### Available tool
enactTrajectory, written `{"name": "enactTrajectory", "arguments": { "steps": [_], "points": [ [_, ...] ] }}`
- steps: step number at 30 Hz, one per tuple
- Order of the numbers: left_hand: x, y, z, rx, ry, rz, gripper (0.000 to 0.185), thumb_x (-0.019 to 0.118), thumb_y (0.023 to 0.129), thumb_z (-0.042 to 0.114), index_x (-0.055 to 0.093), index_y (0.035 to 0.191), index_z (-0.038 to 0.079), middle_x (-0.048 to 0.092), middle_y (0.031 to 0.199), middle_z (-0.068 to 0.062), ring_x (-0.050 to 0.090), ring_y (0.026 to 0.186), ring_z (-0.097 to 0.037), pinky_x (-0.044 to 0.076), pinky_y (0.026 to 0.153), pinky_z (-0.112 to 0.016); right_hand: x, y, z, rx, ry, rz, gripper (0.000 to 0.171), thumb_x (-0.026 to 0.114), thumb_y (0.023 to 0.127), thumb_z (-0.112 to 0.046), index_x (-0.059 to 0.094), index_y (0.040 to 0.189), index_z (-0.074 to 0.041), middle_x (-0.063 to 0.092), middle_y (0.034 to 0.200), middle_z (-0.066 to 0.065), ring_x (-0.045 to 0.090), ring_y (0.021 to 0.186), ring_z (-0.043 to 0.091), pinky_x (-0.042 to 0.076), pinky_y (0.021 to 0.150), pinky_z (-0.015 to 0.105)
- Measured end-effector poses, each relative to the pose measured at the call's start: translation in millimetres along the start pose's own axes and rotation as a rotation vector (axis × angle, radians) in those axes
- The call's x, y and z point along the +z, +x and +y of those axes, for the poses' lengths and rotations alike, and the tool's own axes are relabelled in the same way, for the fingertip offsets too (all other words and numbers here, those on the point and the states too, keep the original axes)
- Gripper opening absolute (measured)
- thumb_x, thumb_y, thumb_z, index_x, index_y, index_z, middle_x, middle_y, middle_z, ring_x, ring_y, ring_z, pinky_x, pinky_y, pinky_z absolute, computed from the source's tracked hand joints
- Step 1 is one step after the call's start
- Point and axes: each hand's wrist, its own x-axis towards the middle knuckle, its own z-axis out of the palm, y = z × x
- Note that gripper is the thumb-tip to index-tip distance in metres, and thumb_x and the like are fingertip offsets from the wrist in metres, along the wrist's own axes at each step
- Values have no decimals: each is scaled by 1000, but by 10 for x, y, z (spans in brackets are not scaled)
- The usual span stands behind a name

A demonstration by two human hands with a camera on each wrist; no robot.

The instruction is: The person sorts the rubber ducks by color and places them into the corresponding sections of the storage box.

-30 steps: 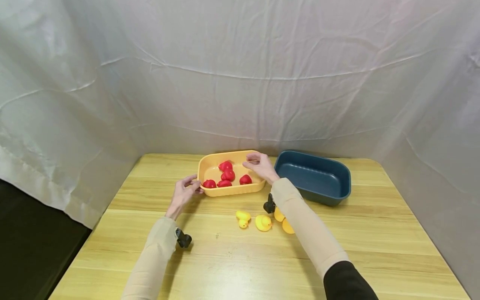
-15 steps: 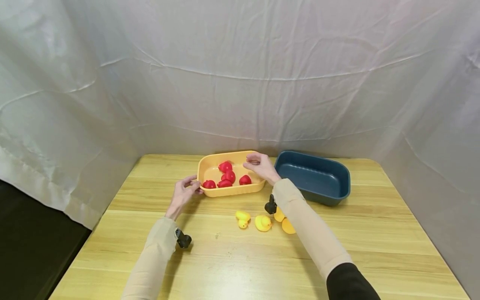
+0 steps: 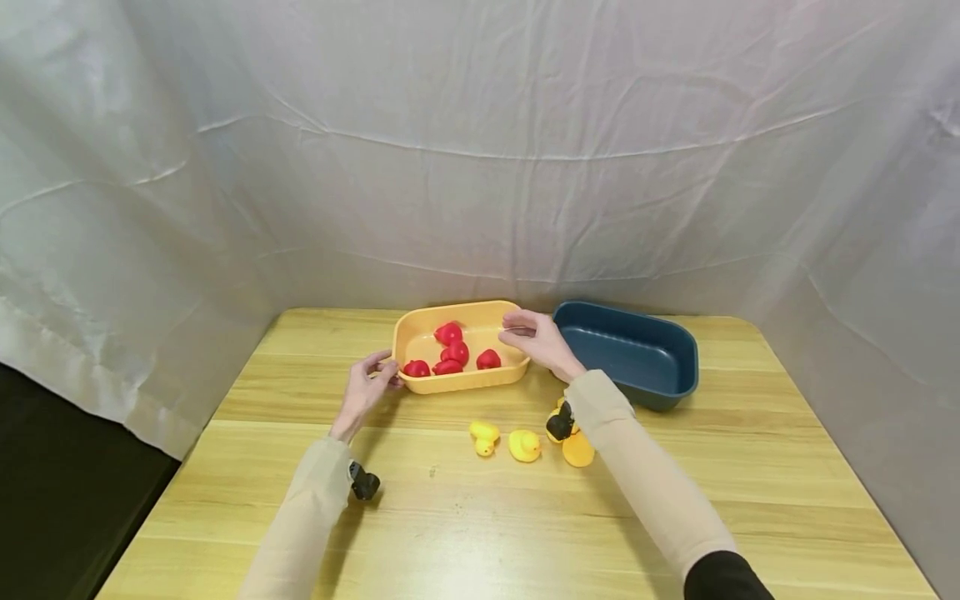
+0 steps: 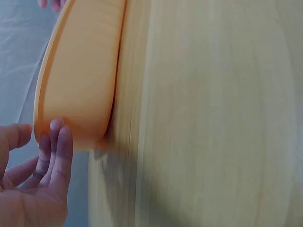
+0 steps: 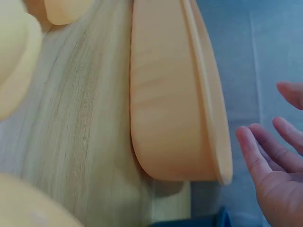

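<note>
A yellow-orange plastic bin (image 3: 457, 382) stands near the back of the table, with several small red duck-shaped toys (image 3: 454, 351) lying in it. At its left end is my left hand (image 3: 365, 387); in the left wrist view, its nearly straight fingertips (image 4: 60, 142) touch the outer wall and the thumb is close to the rim. My right hand (image 3: 542, 340) hovers over the bin's right end, fingers loosely bent. In the right wrist view this hand (image 5: 279, 165) is apart from the rim, with nothing between thumb and fingers.
To the right stands a dark blue bin (image 3: 678, 367), nothing visible in it. In front of the yellow-orange bin, several yellow rubber ducks (image 3: 524, 446) lie on the wooden table (image 3: 420, 517); some are partly behind the right wrist camera (image 3: 559, 422). A grey-white curtain (image 3: 450, 208) hangs behind.
My right hand has drawn back a little to the right and toward me, off the bin's right end. The left hand and the toys stay essentially where they were.
</note>
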Motion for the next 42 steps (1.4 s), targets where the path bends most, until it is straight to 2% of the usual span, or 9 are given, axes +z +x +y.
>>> {"name": "enactTrajectory", "arguments": {
  "steps": [3, 7, 10, 15, 20, 26, 35, 39, 42],
  "points": [
    [-6, -47, 14, 49, 98, 29, 47, 55, 102, 8, 45, 142, -15, 66, 104, -28, 75, 79, -28, 64, 81, -40, -95, -125, -11, -8, -6, -4, 44, 68, 96, -12, 57, 135, 5, 60, 136, 28, 60, 125, 40, 52, 108, 47],
    [10, -118, 25, 104, 227, 75, 47, 58, 101, 12, 49, 141, -12, 68, 106, -30, 74, 84, -39, 62, 72, -24, -250, -311, -2, -10, -43, -4, 43, 67, 97, -13, 57, 135, 4, 60, 137, 28, 60, 125, 40, 54, 106, 42],
    [48, -175, 42, 163, 294, 117, 45, 61, 99, 12, 53, 137, -11, 71, 100, -26, 74, 85, -40, 57, 67, -16, -383, -449, 33, -7, -69, 9, 43, 67, 97, -14, 58, 135, 3, 61, 136, 27, 61, 124, 39, 56, 101, 29],
    [165, -278, 90, 268, 349, 137, 39, 66, 96, 10, 61, 129, -10, 71, 93, -21, 72, 87, -34, 60, 73, -23, -626, -707, 101, -19, -72, 49, 45, 69, 96, -14, 57, 135, 4, 61, 134, 27, 65, 119, 26, 52, 92, 9],
    [330, -403, 120, 359, 339, 27, 34, 69, 94, 7, 64, 123, -9, 69, 91, -15, 69, 88, -29, 62, 81, -33, -904, -985, 189, -102, -100, 114, 40, 68, 96, -10, 59, 132, 5, 65, 125, 28, 65, 103, -2, 52, 89, 6],
    [518, -562, 167, 405, 407, -158, 38, 74, 91, 14, 65, 124, -2, 72, 101, -11, 70, 101, -29, 57, 97, -46, -1278, -1300, 317, -153, -192, 266, 35, 67, 96, -8, 62, 128, 6, 69, 102, -19, 64, 93, -9, 51, 82, 4],
    [710, -660, 159, 375, 473, -283, 49, 77, 89, 21, 61, 130, -2, 69, 118, -18, 65, 111, -31, 54, 100, -50, -1651, -1559, 590, 81, -350, 514, 38, 67, 95, -15, 63, 127, 5, 56, 87, -22, 52, 76, -12, 44, 67, 3],
    [763, -663, 140, 345, 489, -301, 51, 77, 89, 25, 62, 130, -2, 69, 117, -17, 66, 109, -30, 55, 98, -49, -1682, -1589, 658, 208, -361, 533, 47, 66, 96, -24, 60, 134, 3, 53, 93, -10, 49, 75, -6, 42, 65, 8],
    [801, -663, 137, 314, 508, -320, 52, 78, 89, 30, 64, 129, 0, 69, 118, -15, 65, 109, -29, 55, 97, -48, -1710, -1592, 709, 276, -270, 504, 56, 64, 98, -27, 52, 141, 5, 51, 95, -8, 52, 72, -4, 47, 64, 12]
  ]
}}
